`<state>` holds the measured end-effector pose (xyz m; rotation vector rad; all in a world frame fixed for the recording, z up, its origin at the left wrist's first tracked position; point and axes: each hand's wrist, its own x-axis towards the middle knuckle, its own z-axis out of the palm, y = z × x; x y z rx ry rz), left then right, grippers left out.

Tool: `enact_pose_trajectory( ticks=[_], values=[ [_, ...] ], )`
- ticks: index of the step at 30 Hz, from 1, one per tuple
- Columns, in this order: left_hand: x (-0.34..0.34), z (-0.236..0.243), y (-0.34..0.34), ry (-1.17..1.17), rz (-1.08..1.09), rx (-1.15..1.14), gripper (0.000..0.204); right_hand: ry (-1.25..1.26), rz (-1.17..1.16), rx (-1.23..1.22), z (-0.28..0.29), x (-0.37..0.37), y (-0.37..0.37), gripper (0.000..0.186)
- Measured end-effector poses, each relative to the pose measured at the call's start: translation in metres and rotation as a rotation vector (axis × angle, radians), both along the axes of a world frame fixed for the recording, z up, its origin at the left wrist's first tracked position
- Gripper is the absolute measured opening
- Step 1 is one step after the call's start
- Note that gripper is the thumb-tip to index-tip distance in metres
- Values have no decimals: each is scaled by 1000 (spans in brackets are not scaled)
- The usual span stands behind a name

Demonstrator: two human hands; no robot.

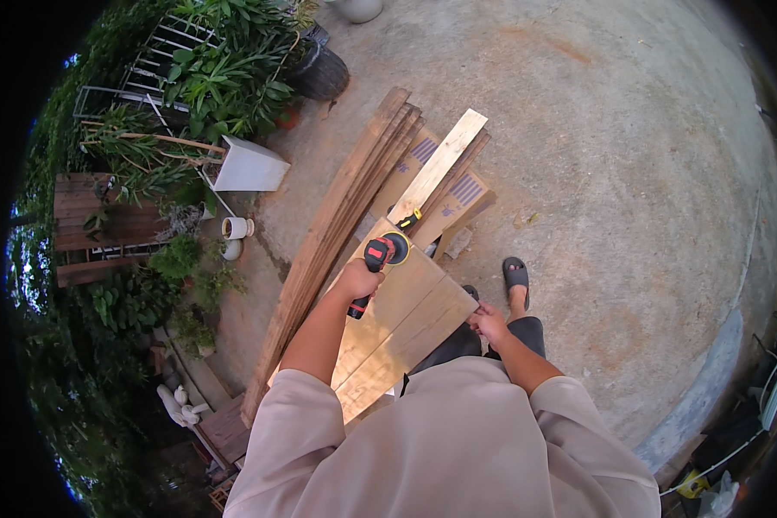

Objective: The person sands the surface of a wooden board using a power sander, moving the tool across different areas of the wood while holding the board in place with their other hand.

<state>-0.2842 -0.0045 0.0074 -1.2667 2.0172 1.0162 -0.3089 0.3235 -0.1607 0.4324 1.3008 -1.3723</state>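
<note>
My left hand [359, 282] is closed round the handle of a red and black cordless sander [376, 253]. Its round, yellow-rimmed disc [397, 248] rests at the far end of a wooden panel [414, 298] made of joined boards. The panel lies tilted in front of me, and its left part looks lighter and yellower. At the panel's right corner, my right hand [489, 324] grips the edge with bent fingers. Just beyond the disc, a small black-and-yellow tool [408, 219] lies by a pale plank [440, 164]; its kind is unclear.
Long brown boards [341, 194] are stacked along the panel's left side. Printed cardboard boxes [464, 197] lie under the pale plank. Potted plants, a black pot [321, 73] and a white planter [252, 167] stand to the left. My sandalled foot [515, 274] is on the concrete floor [630, 173].
</note>
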Motion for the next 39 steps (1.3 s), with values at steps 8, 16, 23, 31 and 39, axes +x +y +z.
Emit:
enact_pose_trajectory(
  ticks=[8, 16, 23, 31, 39],
  values=[
    [-9, 15, 11, -52, -60, -24, 18, 23, -20, 0, -3, 3, 0, 64],
    [41, 11, -1, -80, 50, 7, 16, 26, -13, -9, -5, 3, -1, 56],
    [83, 17, -5, -107, 181, 49, 11, 16, -19, -25, -16, 5, -1, 54],
    [83, 25, 1, -100, 215, 96, 8, 4, -30, 2, -16, 4, -2, 73],
    [27, 7, 8, -7, 115, 124, 11, 41, -72, 6, -12, 6, -4, 60]
  ],
)
